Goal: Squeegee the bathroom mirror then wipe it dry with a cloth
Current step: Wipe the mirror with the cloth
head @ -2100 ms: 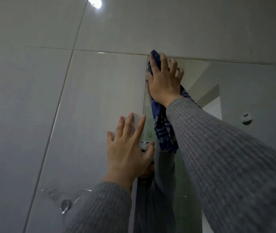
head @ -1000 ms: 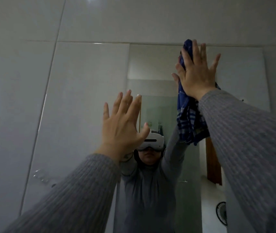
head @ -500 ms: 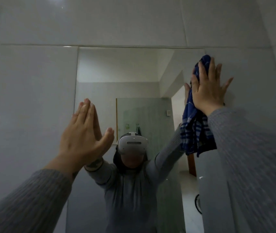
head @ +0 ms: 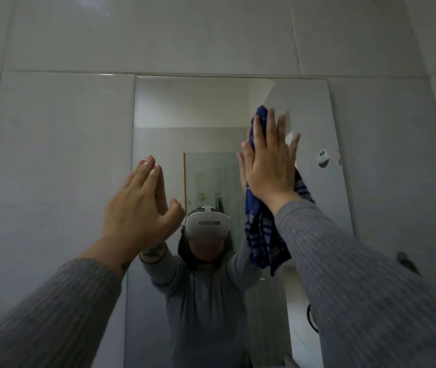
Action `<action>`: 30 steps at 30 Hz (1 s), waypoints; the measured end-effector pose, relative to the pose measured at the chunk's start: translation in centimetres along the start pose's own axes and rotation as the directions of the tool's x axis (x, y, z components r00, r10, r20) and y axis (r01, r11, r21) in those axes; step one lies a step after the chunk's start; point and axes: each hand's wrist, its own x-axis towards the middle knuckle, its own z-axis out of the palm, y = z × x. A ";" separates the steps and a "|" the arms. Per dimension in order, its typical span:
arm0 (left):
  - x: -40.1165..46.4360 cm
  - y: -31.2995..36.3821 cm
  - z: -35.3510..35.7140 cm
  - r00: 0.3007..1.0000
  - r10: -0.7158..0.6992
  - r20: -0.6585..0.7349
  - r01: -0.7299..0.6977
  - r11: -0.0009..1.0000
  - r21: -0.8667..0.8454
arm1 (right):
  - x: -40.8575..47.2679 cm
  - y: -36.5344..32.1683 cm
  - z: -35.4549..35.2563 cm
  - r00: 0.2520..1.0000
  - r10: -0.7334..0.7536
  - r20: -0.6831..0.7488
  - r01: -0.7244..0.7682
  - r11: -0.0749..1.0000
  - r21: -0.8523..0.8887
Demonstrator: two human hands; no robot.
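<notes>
The rectangular mirror (head: 198, 107) hangs on the tiled wall, straight ahead of me. My right hand (head: 271, 166) lies flat with spread fingers and presses a blue checked cloth (head: 260, 235) against the right half of the glass; the cloth's loose end dangles below my wrist. My left hand (head: 142, 208) is flat, fingers together, resting near the mirror's left edge and holding nothing. No squeegee is visible.
Glossy grey wall tiles (head: 57, 168) surround the mirror. A round white suction hook (head: 323, 158) shows near the mirror's right edge. The glass reflects a person in a grey sweater with a white headset, a door and a fan.
My right hand with the cloth swept from the mirror's top left corner across to the right edge, then came back left and down. The view shifted to face the mirror squarely.
</notes>
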 end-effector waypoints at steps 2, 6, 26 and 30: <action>-0.2 -0.8 -0.4 1.000 0.024 0.007 -0.024 1.000 0.004 | -0.2 -2.6 0.5 1.000 -0.026 0.009 0.026 1.000 -0.002; -2.2 -3.6 -0.5 0.999 -0.029 0.020 0.029 0.999 0.020 | -0.6 -7.3 1.4 0.994 -0.103 0.036 0.103 0.995 0.010; -8.5 -6.8 2.0 0.979 -0.122 0.162 0.120 0.993 0.024 | -7.0 -12.7 1.7 0.869 -0.490 0.074 0.488 0.872 0.043; -8.2 -6.3 1.9 0.978 -0.137 0.157 0.142 0.989 -0.025 | -6.5 -9.0 1.3 0.929 -0.361 0.081 0.358 0.933 0.046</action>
